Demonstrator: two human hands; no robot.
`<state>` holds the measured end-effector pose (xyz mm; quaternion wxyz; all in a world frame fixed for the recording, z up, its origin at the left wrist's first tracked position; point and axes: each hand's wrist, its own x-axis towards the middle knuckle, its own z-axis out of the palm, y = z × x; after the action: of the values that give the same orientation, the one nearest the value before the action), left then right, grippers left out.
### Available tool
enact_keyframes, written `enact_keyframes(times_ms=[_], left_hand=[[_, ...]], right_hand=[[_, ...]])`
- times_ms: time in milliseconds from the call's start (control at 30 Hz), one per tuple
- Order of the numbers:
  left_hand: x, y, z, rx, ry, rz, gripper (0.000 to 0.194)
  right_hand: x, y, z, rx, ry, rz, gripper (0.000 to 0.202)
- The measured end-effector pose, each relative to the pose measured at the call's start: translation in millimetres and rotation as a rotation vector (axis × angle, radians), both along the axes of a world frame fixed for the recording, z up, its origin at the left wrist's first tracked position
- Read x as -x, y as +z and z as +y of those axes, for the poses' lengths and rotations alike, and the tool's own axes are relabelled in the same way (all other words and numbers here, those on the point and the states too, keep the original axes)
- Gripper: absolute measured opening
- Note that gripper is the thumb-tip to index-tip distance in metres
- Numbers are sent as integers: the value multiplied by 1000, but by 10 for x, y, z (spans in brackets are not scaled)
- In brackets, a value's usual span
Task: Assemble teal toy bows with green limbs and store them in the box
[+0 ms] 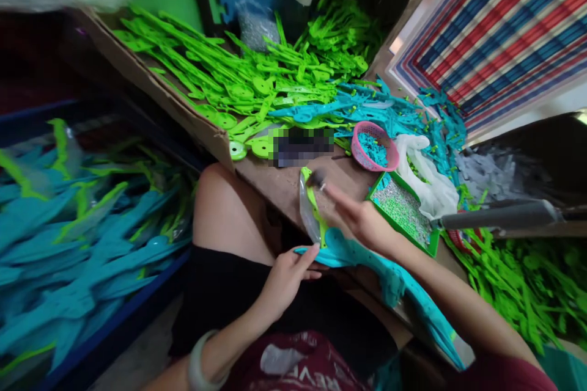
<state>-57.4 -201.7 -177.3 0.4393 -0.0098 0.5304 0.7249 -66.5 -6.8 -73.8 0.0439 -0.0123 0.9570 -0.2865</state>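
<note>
My left hand (293,272) is closed on the end of a long turquoise plastic part (353,250), thumb on top. The part stretches across my lap towards the lower right, under my right forearm. A lime green strip with a clear curved blade-like piece (310,211) stands out from its held end. My right hand (369,226) is closed around what looks like a small hammer (317,179), its dark head blurred just above the green strip. The grip and most of the right fingers are smeared or hidden.
Lime green parts (238,79) and turquoise parts (394,110) pile up behind. A pink basket (384,165), a green tray (426,244) of small metal pieces and a grey powered driver (499,217) sit right. A blue crate (114,348) holds parts at left.
</note>
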Motion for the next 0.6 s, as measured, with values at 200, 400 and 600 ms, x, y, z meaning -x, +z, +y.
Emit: enact_keyframes(times_ms=[200, 400, 600], left_hand=[[15, -86, 16, 78, -13, 77, 68], [27, -137, 15, 181, -11, 144, 72], [34, -157, 61, 182, 60, 110, 69]], right_hand=[[-750, 151, -57, 87, -105, 50, 54], [-1460, 118, -160, 54, -246, -63, 49], [-2194, -12, -297, 21, -697, 355, 51]])
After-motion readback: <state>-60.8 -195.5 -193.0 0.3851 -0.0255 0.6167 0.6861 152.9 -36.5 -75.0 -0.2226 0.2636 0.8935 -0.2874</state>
